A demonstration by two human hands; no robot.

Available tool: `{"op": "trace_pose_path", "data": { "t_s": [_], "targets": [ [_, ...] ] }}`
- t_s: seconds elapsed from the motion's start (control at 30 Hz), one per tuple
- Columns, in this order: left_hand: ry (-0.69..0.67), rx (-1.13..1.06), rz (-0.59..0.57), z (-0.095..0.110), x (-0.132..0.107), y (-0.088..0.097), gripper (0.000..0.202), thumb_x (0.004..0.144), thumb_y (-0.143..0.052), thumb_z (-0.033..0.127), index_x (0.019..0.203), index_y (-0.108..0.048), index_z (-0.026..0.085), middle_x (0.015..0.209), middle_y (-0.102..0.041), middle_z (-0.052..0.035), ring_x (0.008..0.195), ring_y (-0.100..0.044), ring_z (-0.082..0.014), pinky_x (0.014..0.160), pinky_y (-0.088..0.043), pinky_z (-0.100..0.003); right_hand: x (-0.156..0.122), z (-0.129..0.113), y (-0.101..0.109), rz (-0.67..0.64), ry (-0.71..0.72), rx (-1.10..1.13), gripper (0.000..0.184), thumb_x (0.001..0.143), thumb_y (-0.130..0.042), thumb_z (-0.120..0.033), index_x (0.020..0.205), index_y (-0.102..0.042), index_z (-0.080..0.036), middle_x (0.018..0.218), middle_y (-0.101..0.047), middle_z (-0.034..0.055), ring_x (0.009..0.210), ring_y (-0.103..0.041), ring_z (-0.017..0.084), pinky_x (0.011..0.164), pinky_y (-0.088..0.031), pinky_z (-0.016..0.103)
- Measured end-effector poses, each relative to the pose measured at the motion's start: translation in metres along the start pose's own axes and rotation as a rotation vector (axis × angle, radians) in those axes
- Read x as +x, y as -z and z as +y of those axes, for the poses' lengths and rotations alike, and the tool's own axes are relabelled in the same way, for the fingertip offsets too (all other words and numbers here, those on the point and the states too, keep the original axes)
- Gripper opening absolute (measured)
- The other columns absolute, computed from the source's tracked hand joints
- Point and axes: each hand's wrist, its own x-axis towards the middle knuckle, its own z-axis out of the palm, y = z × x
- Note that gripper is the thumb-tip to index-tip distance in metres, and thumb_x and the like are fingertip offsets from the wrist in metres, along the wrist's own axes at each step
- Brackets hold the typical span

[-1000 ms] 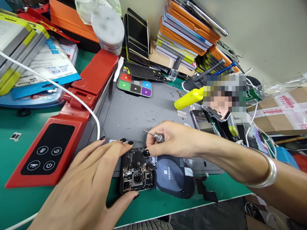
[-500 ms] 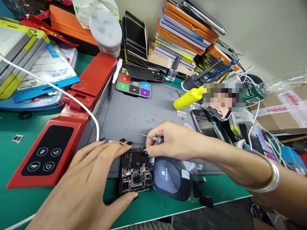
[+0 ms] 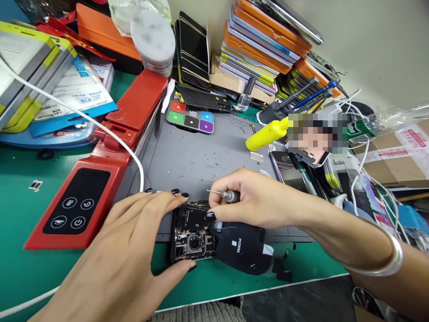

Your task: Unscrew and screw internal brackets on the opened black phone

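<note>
An opened smartphone [image 3: 195,243] lies at the mat's front edge, its camera module and inner parts bare. My left hand [image 3: 134,241] spans it, with fingertips at its far edge and thumb at its near edge, steadying it. In my right hand [image 3: 239,197] a small screwdriver [image 3: 230,196] is tucked under curled fingers, tip pointing left and off the phone. The right thumb presses at the phone's right side, beside a black flexible sheet [image 3: 239,248] with white print. What lies beneath that thumb is hidden.
A red folding lamp [image 3: 83,197] stands left, crossed by a white cable [image 3: 80,114]. On the grey mat [image 3: 187,152] are tiny loose bits, a colour-blocked tray [image 3: 191,117] and a yellow bottle [image 3: 266,135]. Stacked orange boxes [image 3: 264,33] stand behind.
The view has shifted slightly, so everything sits a little further right. The black sheet has tilted and lost its bluish glare. Both hands keep nearly the same hold.
</note>
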Motion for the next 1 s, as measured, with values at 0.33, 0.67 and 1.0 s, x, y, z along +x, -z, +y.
{"op": "trace_pose_path", "data": {
  "t_s": [0.33,0.67,1.0],
  "targets": [
    [0.037,0.009,-0.031,0.001,0.000,0.002,0.061,0.097,-0.055,0.053,0.150,-0.048,0.025,0.131,-0.073,-0.0135,0.120,-0.070,-0.0354,0.092,-0.072,-0.049,0.013,-0.004,0.002,0.060,-0.010,-0.161,0.015,0.082,-0.074,-0.013,0.069,-0.071,-0.021,0.057,-0.059,-0.0101,0.052,-0.047,0.006,0.051,-0.037,0.022],
    [0.052,0.007,-0.046,0.001,0.004,0.005,0.059,0.098,-0.051,0.060,0.147,-0.047,0.026,0.124,-0.075,-0.0131,0.112,-0.073,-0.0354,0.079,-0.070,-0.045,0.017,-0.010,0.006,0.014,0.151,-0.223,0.017,0.086,-0.074,-0.009,0.072,-0.074,-0.019,0.053,-0.054,-0.0111,0.046,-0.042,0.004,0.049,-0.035,0.023],
    [-0.025,-0.030,-0.028,-0.001,0.011,0.008,0.052,0.105,-0.048,0.053,0.147,-0.048,0.021,0.130,-0.071,-0.0153,0.116,-0.068,-0.0333,0.089,-0.066,-0.044,-0.036,-0.004,0.011,0.512,0.318,-0.596,0.033,0.090,-0.057,-0.007,0.115,-0.077,-0.017,0.106,-0.079,0.0080,0.095,-0.072,0.023,0.085,-0.055,0.039]
  ]
}}
